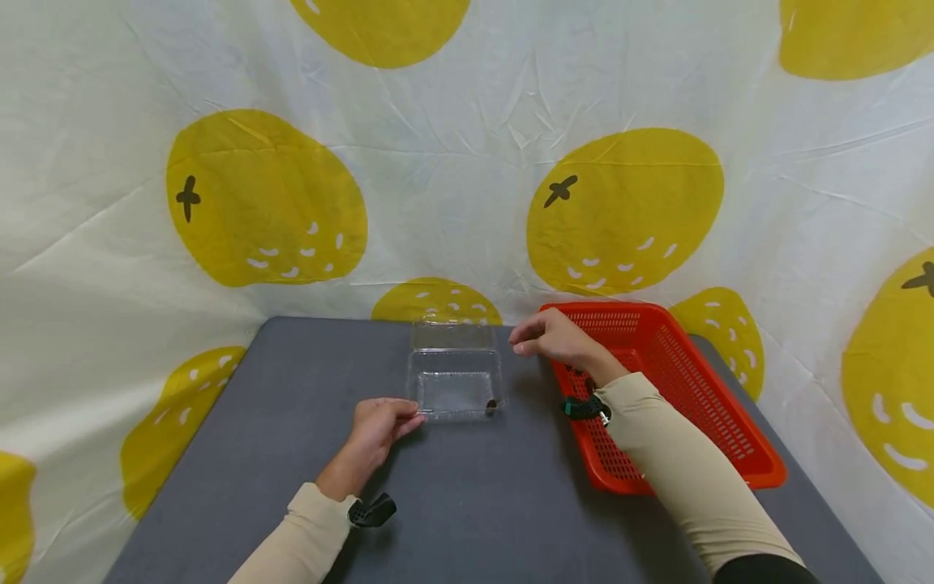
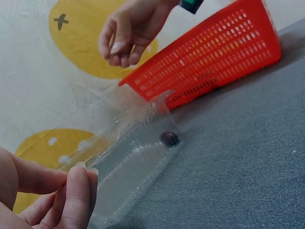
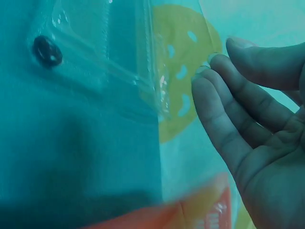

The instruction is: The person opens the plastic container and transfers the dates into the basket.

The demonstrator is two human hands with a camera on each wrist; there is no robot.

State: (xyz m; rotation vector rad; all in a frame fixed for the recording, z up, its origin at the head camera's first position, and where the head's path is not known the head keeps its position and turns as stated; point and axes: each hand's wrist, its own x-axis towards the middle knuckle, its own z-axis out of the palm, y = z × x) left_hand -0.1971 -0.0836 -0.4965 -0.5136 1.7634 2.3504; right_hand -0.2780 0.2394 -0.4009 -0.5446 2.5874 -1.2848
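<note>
A clear plastic clamshell box [image 1: 454, 389] stands on the grey table with its lid raised at the back. One small, dark, shiny oval thing [image 3: 47, 51] lies in its near right corner; I cannot tell its kind. My left hand [image 1: 381, 423] pinches the box's near left corner between thumb and fingers. To the right of the box, my right hand [image 1: 558, 337] hovers above the far left rim of a red plastic basket [image 1: 686, 365]. Its fingers are loosely bent, and nothing shows between them in the right wrist view [image 3: 257, 109].
The grey table [image 1: 467, 503] ends at a hanging white cloth [image 1: 452, 203] printed with yellow fruit. The basket stands along the table's right side. Some dark bits show inside it under my right wrist, partly hidden by the arm.
</note>
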